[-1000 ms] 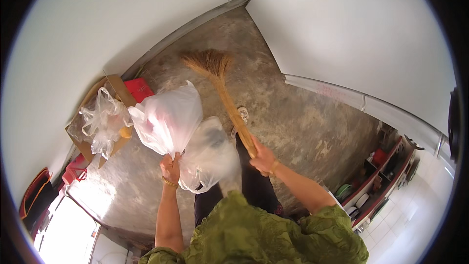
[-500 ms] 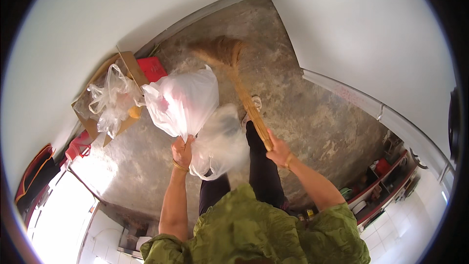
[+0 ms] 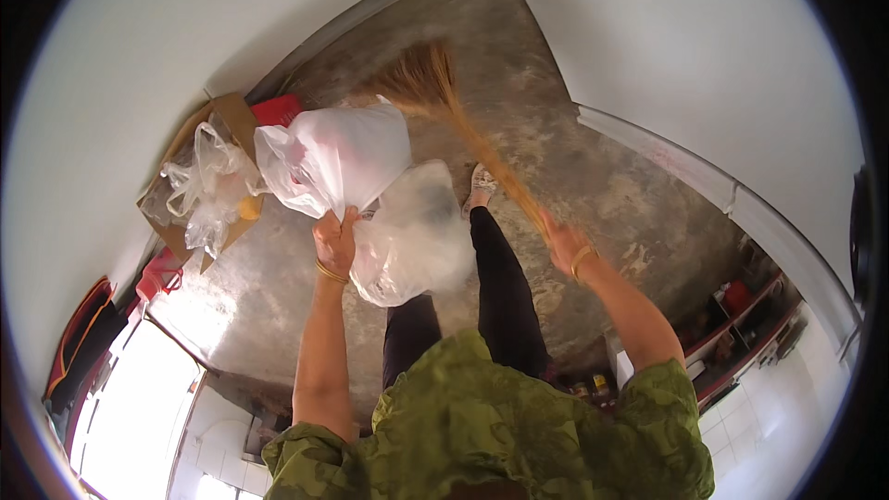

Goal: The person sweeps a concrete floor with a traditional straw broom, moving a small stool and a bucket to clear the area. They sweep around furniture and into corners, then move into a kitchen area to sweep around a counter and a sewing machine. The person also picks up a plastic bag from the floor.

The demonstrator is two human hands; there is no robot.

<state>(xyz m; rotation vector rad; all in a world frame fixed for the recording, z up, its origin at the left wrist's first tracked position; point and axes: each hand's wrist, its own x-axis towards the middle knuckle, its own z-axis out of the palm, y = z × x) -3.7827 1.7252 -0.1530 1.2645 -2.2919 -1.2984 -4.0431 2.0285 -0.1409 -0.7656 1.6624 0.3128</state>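
Observation:
My left hand (image 3: 334, 243) is closed round the gathered neck of a white plastic bag (image 3: 356, 150), which bulges out ahead of it with something pinkish showing through. A second, clearer plastic bag (image 3: 415, 236) hangs beside that hand, above my legs; whether the same fingers grip it is hidden. On the other side, my right hand (image 3: 567, 245) is wrapped round the handle end of a straw broom (image 3: 495, 162). The broom slants up and left, and its brown bristles fan out over the concrete floor beyond the white bag.
At the left wall stands an open cardboard box (image 3: 243, 120) with clear plastic bags in it, a red object (image 3: 277, 110) behind. A pink-red container (image 3: 159, 276) is near the bright doorway. A low shelf (image 3: 741, 324) with items lines the lower right. White walls meet ahead.
The broom's bristle end has moved farther ahead, and my right hand has shifted right and forward. Both bags and my left hand have risen slightly forward and left.

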